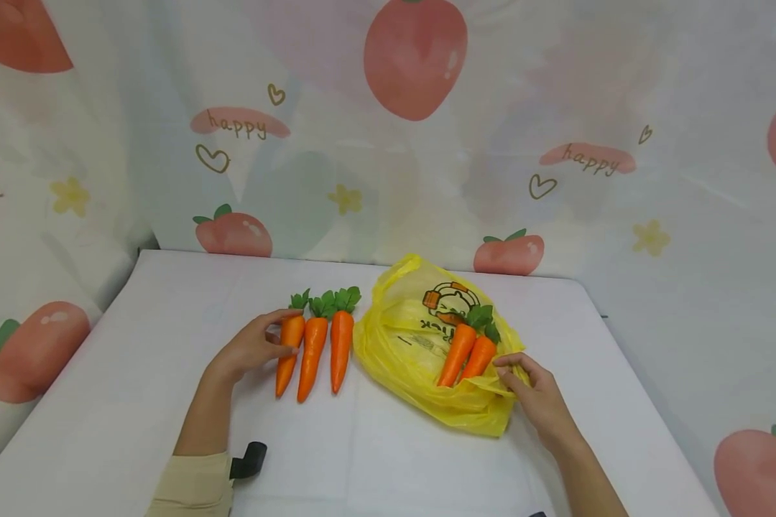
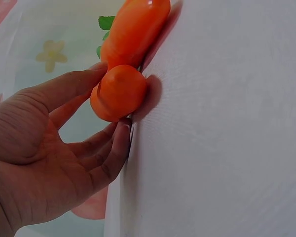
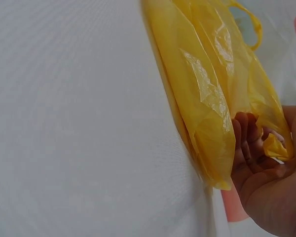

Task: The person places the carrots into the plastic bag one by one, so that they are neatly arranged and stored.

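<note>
My left hand (image 1: 253,347) holds the leftmost orange carrot (image 1: 286,370) between thumb and fingers, near its leafy end. In the left wrist view that carrot (image 2: 121,91) is seen tip-on, low over the white tabletop. Just right of it lie a middle carrot (image 1: 313,355) and another carrot (image 1: 341,352), green tops pointing away. My right hand (image 1: 543,398) pinches the edge of a yellow plastic bag (image 1: 388,345). Two more carrots, one left (image 1: 459,352) and one right (image 1: 481,355), rest at the bag's opening, their tips hidden behind its front fold.
The white table (image 1: 356,467) ends at a hanging cloth (image 1: 336,129) printed with fruit, hearts and "happy". A black wrist mount (image 1: 251,461) sticks out beside the left sleeve (image 1: 194,485). The bag's handle loop (image 3: 256,32) shows in the right wrist view.
</note>
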The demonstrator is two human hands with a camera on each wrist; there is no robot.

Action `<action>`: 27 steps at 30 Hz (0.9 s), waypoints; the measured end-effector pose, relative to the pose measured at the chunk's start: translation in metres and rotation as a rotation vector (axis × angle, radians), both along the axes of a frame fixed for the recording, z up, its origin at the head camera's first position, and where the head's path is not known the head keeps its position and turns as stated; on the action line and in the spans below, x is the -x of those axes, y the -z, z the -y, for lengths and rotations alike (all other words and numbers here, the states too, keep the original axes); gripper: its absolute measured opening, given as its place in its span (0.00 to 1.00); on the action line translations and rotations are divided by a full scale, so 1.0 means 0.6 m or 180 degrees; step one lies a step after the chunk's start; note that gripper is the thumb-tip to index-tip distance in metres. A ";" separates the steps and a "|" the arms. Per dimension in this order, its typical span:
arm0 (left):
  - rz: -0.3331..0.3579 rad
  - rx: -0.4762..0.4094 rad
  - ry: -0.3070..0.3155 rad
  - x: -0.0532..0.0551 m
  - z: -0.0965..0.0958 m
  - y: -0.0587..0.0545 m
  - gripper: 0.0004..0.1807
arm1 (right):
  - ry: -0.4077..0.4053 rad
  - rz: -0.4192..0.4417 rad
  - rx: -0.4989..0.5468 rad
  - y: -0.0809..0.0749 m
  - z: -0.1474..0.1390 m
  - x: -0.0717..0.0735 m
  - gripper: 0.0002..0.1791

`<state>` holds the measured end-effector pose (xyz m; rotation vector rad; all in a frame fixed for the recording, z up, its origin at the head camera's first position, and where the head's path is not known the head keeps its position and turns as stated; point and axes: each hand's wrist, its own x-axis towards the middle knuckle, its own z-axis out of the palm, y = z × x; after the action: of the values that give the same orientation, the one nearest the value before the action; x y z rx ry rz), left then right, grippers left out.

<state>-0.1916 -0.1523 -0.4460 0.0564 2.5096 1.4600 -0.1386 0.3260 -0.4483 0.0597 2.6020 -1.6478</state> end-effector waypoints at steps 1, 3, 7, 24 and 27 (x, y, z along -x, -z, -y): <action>-0.0003 0.0016 -0.0006 0.000 -0.001 0.000 0.36 | 0.0000 0.0000 -0.0001 0.000 0.000 0.000 0.15; -0.0001 0.0036 -0.0017 0.000 -0.002 0.001 0.37 | -0.0006 -0.0001 0.0005 0.001 0.000 0.000 0.15; 0.0015 0.0047 -0.0050 0.000 -0.004 0.002 0.37 | -0.0010 -0.0007 0.0006 0.001 0.000 -0.001 0.15; -0.0069 0.0089 -0.0242 0.003 -0.007 -0.002 0.39 | 0.0009 0.0005 -0.0031 0.000 0.000 0.000 0.15; -0.0065 0.0071 -0.0272 0.004 -0.006 -0.003 0.39 | 0.0016 0.0012 -0.0044 0.001 0.000 0.000 0.15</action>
<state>-0.1938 -0.1486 -0.4440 -0.0407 2.5738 1.4701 -0.1388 0.3259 -0.4487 0.0701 2.6129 -1.6298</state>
